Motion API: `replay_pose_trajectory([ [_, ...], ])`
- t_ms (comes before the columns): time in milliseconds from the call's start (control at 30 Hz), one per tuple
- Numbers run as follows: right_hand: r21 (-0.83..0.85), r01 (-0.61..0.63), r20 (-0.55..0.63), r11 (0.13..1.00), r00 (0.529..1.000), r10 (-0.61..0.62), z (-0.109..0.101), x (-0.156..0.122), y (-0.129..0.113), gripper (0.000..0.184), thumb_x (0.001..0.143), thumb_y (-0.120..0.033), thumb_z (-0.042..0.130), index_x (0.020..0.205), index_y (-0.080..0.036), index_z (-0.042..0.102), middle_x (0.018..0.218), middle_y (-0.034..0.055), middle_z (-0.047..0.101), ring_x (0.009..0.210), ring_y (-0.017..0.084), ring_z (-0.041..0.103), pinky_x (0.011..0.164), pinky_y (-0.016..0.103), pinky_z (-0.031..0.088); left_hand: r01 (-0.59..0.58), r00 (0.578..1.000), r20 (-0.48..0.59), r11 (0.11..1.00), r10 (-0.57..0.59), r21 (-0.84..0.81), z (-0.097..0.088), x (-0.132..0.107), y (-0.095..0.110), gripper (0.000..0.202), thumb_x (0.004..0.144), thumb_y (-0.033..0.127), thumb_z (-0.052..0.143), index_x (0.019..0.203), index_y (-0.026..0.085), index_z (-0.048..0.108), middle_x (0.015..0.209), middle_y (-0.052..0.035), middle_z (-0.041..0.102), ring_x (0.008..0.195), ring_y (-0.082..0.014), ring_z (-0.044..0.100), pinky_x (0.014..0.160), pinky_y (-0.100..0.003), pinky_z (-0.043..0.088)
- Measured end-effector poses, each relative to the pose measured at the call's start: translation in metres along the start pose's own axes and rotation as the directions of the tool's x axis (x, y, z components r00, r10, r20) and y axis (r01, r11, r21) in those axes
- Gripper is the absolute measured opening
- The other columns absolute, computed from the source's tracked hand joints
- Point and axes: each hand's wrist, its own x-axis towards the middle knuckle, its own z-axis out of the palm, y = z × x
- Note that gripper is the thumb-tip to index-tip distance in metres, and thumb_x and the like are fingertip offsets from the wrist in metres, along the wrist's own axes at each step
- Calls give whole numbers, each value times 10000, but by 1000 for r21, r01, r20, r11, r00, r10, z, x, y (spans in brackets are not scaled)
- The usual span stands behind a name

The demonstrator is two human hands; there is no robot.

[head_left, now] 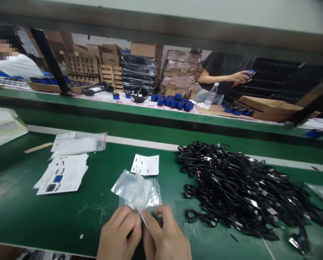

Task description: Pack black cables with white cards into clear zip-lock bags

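My left hand (119,234) and my right hand (165,236) meet at the near edge of the green table (20,213). Both pinch the lower edge of a clear plastic zip bag (133,189), which rises from my fingertips and lies partly over other clear bags on the mat. A small white card (145,164) lies just beyond the bag. A big heap of coiled black cables (240,187) fills the table to the right of my hands.
A stack of printed leaflets (62,175) and more clear bags (78,144) lie at left. Across a raised green shelf, blue round parts (172,101) and a water bottle (210,95) stand. Two other people work behind it, one at far left, one at right.
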Motion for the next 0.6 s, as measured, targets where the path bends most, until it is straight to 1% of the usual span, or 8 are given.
replay_pose_trajectory([
  [100,41,23,-22,999,1000,-22,1,2,-1,374,792,-114,431,1029,-246,688,1141,149,658,787,238,716,522,284,585,-41,999,10,999,41,13,3,-2,-1,275,933,174,374,698,214,512,632,30,527,578,-110,539,550,-186,422],
  [133,43,42,-14,998,999,-41,3,2,-1,385,791,-91,413,1032,-207,690,1185,155,636,808,239,717,558,280,591,-53,999,10,998,53,19,4,-3,-2,276,933,171,375,696,213,510,632,28,531,575,-112,534,550,-190,422],
  [200,31,56,18,998,998,-57,7,2,-2,395,785,-53,395,1035,-144,687,1218,146,611,763,220,726,557,249,590,-78,997,10,997,78,27,6,-5,-4,276,931,173,384,687,212,507,636,24,547,572,-120,528,544,-202,421],
  [267,-20,39,39,999,999,-38,10,0,-3,397,780,-22,393,1032,-112,685,1239,132,591,769,220,726,541,229,587,-86,996,15,996,86,32,6,-7,-6,254,928,178,399,707,212,520,650,21,570,580,-128,533,544,-215,423],
  [367,-70,27,53,997,998,-23,13,-2,-3,405,758,12,387,996,-84,699,1218,138,605,841,247,715,629,264,596,-45,999,28,998,44,33,4,-7,-6,214,921,171,420,742,206,532,692,11,589,618,-136,555,575,-232,436],
  [433,-17,11,36,1000,999,-11,12,-2,-1,391,755,-2,402,986,-93,703,1129,129,669,817,249,718,652,286,597,-25,999,36,999,24,26,3,-7,-3,205,918,160,425,744,202,527,711,5,591,629,-133,559,587,-233,440],
  [500,61,-33,-10,998,999,34,11,-1,1,346,771,-52,429,961,-142,705,1054,102,709,788,251,719,624,308,601,-46,998,44,999,46,11,3,-6,0,212,914,160,427,727,204,516,689,10,582,614,-131,549,578,-231,437],
  [600,147,-88,-51,985,994,96,7,2,6,297,786,-88,435,876,-196,697,1042,96,705,786,253,708,615,348,595,-81,995,51,997,81,-11,4,-6,5,229,913,158,417,707,209,503,654,16,566,585,-132,526,558,-232,429],
])
